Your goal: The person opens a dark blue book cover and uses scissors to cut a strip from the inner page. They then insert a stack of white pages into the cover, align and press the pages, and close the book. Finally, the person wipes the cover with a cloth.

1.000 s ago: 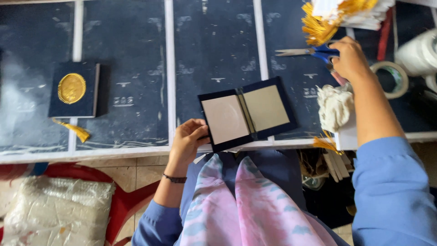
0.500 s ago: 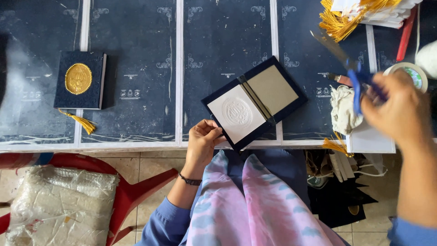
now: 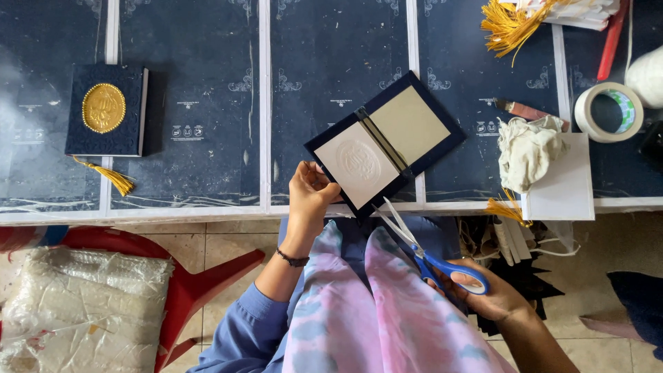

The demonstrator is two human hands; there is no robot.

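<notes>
open navy book cover [image 3: 384,143] face-down at near edge of dark surface [image 3: 193,103], cream embossed lining showing, left hand [image 3: 312,191] grip pinching its lower-left corner, right hand [image 3: 494,293] grip closed on blue-handled scissors [image 3: 428,252], blades parted below cover edge, finished navy book with gold medallion [image 3: 106,110] far left, white cloth [image 3: 528,150] and tape roll [image 3: 608,112] right

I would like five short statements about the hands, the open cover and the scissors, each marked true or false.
1. The right hand holds blue-handled metal scissors. True.
2. The left hand touches the open dark blue book cover with cream lining. True.
3. The scissor blades are closed. False: they stand apart.
4. The closed dark blue book with a gold oval emblem lies under the left hand. False: it lies far off, untouched.
5. The roll of white tape sits on the open cover. False: it lies apart, on the table.
</notes>
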